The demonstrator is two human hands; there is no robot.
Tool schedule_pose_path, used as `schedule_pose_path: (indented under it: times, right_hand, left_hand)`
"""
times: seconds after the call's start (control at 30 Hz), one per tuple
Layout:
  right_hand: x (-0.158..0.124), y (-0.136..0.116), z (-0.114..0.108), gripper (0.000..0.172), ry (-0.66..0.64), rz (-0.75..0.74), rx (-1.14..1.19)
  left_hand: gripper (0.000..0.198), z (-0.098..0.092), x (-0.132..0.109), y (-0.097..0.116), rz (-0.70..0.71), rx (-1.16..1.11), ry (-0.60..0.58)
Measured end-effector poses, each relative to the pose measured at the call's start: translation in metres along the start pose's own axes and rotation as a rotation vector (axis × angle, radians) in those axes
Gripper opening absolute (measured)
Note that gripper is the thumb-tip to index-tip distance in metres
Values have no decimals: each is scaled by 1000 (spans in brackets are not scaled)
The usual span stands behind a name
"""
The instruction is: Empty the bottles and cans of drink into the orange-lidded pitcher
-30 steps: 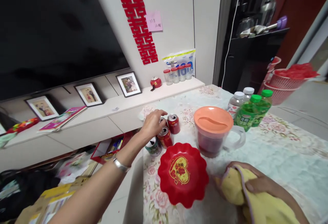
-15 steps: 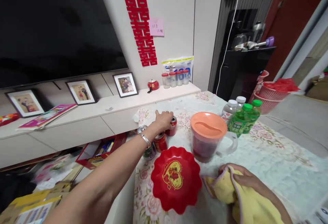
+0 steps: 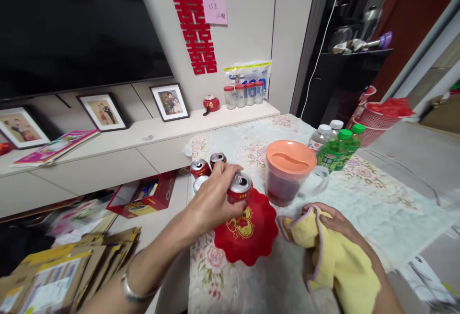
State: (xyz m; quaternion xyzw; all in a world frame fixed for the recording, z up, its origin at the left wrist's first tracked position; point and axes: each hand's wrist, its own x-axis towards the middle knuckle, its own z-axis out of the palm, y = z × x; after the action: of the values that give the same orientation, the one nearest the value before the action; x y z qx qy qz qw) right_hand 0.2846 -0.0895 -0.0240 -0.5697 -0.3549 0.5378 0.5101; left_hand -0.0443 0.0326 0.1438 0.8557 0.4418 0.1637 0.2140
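Glossy metal can (image 3: 240, 187); shiny red plastic dish (image 3: 251, 244). The cloth (image 3: 339, 261) looks soft, matt and nappy. The jug (image 3: 283, 192) is clear plastic, its lid (image 3: 289, 158) matt orange. The worktop (image 3: 381, 204) wears smooth printed fabric.

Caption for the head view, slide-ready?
Left hand holds red can over red dish; right hand on yellow cloth.

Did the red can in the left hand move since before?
Yes. The left hand brought the red can from the other cans toward the person, over the red plate.
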Motion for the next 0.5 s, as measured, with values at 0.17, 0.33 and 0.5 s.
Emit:
schedule_pose_path:
  times: [0.17, 0.33, 0.5]
  right_hand:
    - [8, 3, 10, 54, 96, -90, -259]
    - [-11, 0, 13, 46, 330, -204, -446]
    - [-32, -14, 0, 47, 624, -258, -452]
  left_hand:
    - [50, 59, -27, -21, -47, -150, 75]
    - [75, 96, -34, -37, -71, -213, 174]
    - [74, 112, -39, -44, -101, -301, 255]
